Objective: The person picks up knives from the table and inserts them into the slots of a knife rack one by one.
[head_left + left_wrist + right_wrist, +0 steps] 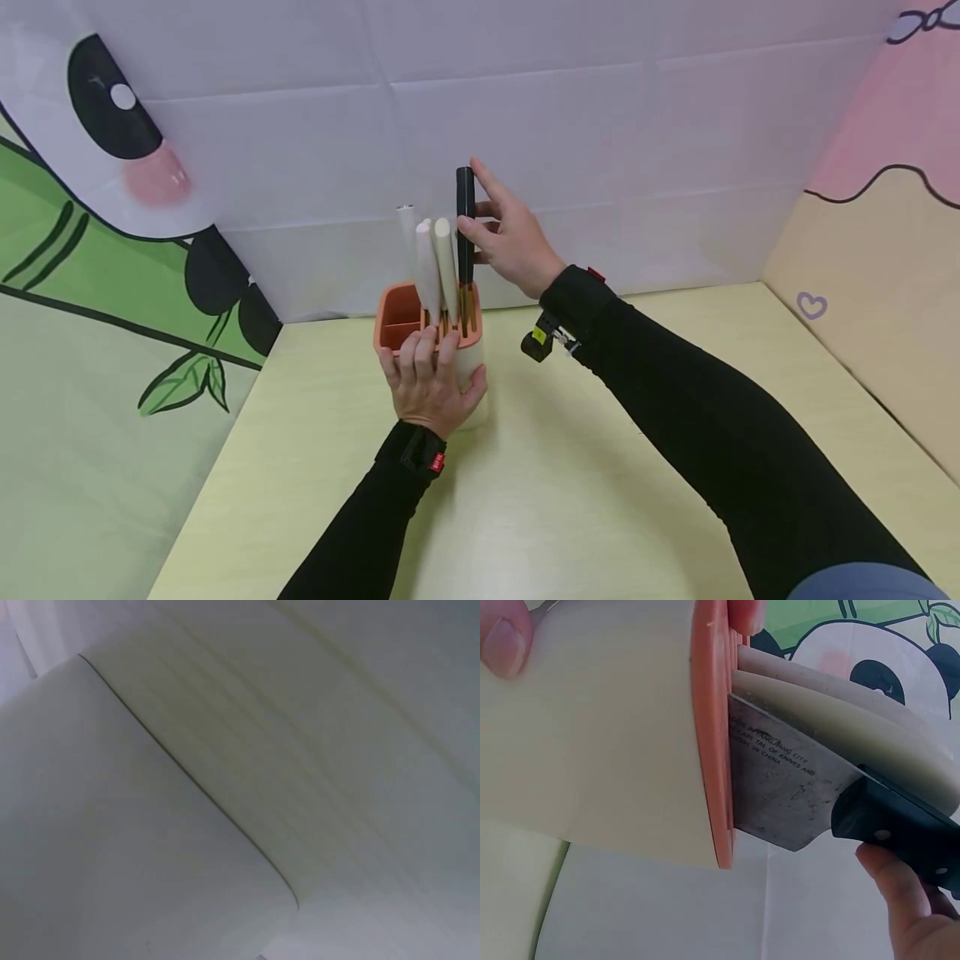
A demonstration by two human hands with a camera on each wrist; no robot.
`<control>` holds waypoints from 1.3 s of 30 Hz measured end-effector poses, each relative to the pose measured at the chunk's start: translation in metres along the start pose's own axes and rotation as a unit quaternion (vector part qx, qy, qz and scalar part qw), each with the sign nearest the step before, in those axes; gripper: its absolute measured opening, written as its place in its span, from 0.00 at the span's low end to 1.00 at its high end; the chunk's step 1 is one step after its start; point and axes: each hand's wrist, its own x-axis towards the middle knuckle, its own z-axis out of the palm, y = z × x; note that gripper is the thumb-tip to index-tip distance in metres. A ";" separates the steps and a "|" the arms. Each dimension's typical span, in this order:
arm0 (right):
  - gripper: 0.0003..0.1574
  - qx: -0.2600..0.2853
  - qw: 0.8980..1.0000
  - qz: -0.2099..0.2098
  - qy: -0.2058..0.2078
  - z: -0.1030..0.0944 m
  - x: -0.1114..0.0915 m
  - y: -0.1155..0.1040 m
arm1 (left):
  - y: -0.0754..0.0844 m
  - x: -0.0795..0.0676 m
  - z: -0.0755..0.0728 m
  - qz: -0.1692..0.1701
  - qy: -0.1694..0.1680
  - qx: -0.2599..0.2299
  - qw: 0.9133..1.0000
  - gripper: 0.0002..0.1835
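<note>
A cream knife holder (471,362) with an orange-pink rim (710,735) stands upright on the table. My left hand (429,379) grips its near side, fingers over the rim and thumb on the side wall. My right hand (517,237) holds the black handle of a kitchen knife (465,225) between thumb and fingers, the index finger reaching up by the handle's end. In the right wrist view the wide blade (776,776) is partly inside the holder, its upper part showing. Several white-handled knives (427,267) stand in slots beside it. The left wrist view shows neither hand.
The pale wooden table (570,467) meets a white cloth backdrop (525,125) close behind the holder. A printed panda cloth (112,242) hangs at the left and a pink-and-beige one (870,233) at the right. An orange-lined compartment (397,312) opens at the holder's left.
</note>
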 end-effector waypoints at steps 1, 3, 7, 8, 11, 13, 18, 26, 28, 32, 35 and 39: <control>0.47 0.000 1.000 0.001 -0.001 0.000 0.000 0.001 | 0.000 0.000 0.000 0.000 0.002 0.000 1.000 0.33; 0.46 -0.005 1.000 0.001 -0.004 0.001 0.000 0.004 | 0.000 0.000 0.000 0.001 0.003 0.000 1.000 0.33; 0.46 -0.012 1.000 0.001 -0.007 0.002 -0.001 0.007 | 0.000 0.000 0.000 0.002 0.003 0.003 1.000 0.33; 0.46 -0.014 1.000 0.001 -0.008 0.002 -0.001 0.008 | 0.000 0.000 0.000 0.002 0.002 0.004 1.000 0.33; 0.45 -0.020 1.000 0.005 -0.009 0.004 -0.003 0.011 | 0.001 0.000 0.000 0.002 0.003 0.006 1.000 0.33; 0.45 -0.023 1.000 0.007 -0.010 0.004 -0.004 0.012 | 0.001 0.000 0.000 0.002 0.004 0.005 1.000 0.33; 0.44 -0.036 0.999 0.012 -0.012 0.006 -0.007 0.015 | 0.002 0.000 0.000 0.002 0.008 0.004 1.000 0.33; 0.40 -0.066 0.997 0.008 -0.029 0.008 -0.009 0.021 | 0.003 0.000 0.001 0.001 0.016 -0.002 1.000 0.33; 0.38 -0.066 0.997 0.009 -0.032 0.008 -0.009 0.022 | 0.003 0.001 0.001 0.002 0.016 -0.003 1.000 0.33; 0.36 -0.044 0.998 0.022 -0.028 0.007 -0.011 0.023 | 0.004 0.001 0.002 0.002 0.014 -0.004 1.000 0.33; 0.35 -0.041 0.998 0.038 -0.025 0.006 -0.014 0.025 | 0.005 0.001 0.002 0.002 0.013 -0.005 1.000 0.33; 0.35 -0.045 0.996 0.067 -0.032 0.004 -0.019 0.029 | 0.006 0.001 0.003 0.002 0.012 -0.007 1.000 0.33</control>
